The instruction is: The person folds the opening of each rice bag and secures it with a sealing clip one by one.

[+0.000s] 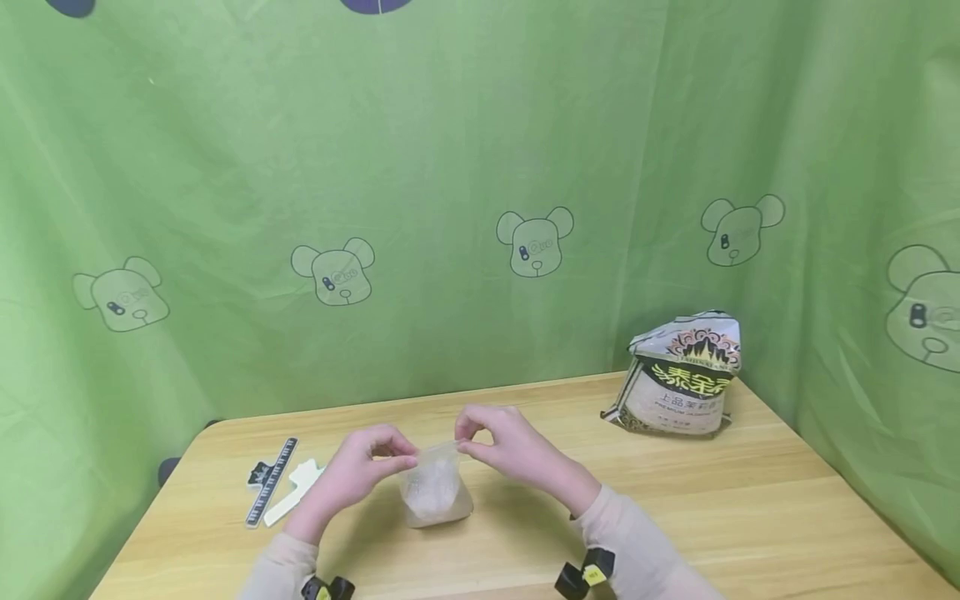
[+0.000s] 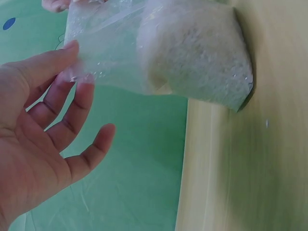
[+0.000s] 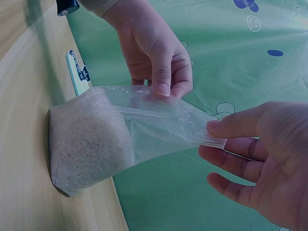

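Note:
A clear zip bag [image 1: 435, 493] of white rice stands on the table, its lower part full and its upper part limp and see-through. My left hand [image 1: 367, 467] pinches one top corner between thumb and fingertips. At the opposite corner, my right hand [image 1: 510, 446] pinches the bag's top edge. Seen from the right wrist, the rice [image 3: 89, 139] fills the bottom of the bag, and the right thumb [image 3: 236, 123] lies over the zip edge. In the left wrist view the left hand [image 2: 53, 106] grips the corner while its lower fingers spread away from the plastic.
On the wooden table [image 1: 750, 517], a black piano-patterned clip [image 1: 272, 483] and a pale clip [image 1: 296, 490] lie at the left. A large printed rice sack [image 1: 678, 379] stands at the back right. Green curtain [image 1: 450, 167] with bear heads hangs behind the table.

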Action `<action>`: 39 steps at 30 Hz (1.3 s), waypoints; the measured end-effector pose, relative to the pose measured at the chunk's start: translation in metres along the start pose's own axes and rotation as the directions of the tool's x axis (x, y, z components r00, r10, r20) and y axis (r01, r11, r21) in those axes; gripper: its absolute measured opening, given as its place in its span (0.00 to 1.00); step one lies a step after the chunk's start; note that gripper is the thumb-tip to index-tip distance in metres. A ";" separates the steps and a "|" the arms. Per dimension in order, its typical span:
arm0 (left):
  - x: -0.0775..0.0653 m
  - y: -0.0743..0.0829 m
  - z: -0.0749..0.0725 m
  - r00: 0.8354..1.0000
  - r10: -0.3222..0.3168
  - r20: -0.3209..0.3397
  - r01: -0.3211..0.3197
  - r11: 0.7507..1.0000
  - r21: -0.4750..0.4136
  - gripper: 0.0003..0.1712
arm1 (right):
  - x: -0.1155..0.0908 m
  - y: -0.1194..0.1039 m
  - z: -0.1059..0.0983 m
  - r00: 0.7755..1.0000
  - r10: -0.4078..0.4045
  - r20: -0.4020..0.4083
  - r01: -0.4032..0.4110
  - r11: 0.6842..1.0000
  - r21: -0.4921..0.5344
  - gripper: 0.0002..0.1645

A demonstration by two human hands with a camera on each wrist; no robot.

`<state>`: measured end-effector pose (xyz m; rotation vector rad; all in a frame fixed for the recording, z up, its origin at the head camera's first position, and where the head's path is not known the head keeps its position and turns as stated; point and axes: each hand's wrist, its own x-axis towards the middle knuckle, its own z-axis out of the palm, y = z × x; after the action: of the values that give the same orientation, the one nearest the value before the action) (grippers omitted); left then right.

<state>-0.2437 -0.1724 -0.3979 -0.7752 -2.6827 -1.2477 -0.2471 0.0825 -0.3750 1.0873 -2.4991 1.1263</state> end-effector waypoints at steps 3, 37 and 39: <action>-0.001 -0.001 -0.004 0.999 0.000 0.033 0.000 1.000 -0.025 0.05 | 0.000 0.000 0.001 1.000 0.003 0.002 -0.003 1.000 0.003 0.05; -0.002 -0.002 -0.002 0.996 -0.008 0.087 0.015 0.996 -0.082 0.09 | 0.001 0.000 0.000 1.000 0.022 -0.004 -0.022 1.000 0.003 0.05; -0.001 -0.001 -0.001 0.997 -0.004 0.079 0.010 0.997 -0.077 0.10 | 0.001 -0.001 0.000 1.000 0.024 -0.004 -0.024 1.000 0.000 0.05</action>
<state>-0.2431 -0.1737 -0.3983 -0.8428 -2.7145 -1.3583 -0.2471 0.0821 -0.3740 1.0572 -2.5150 1.1341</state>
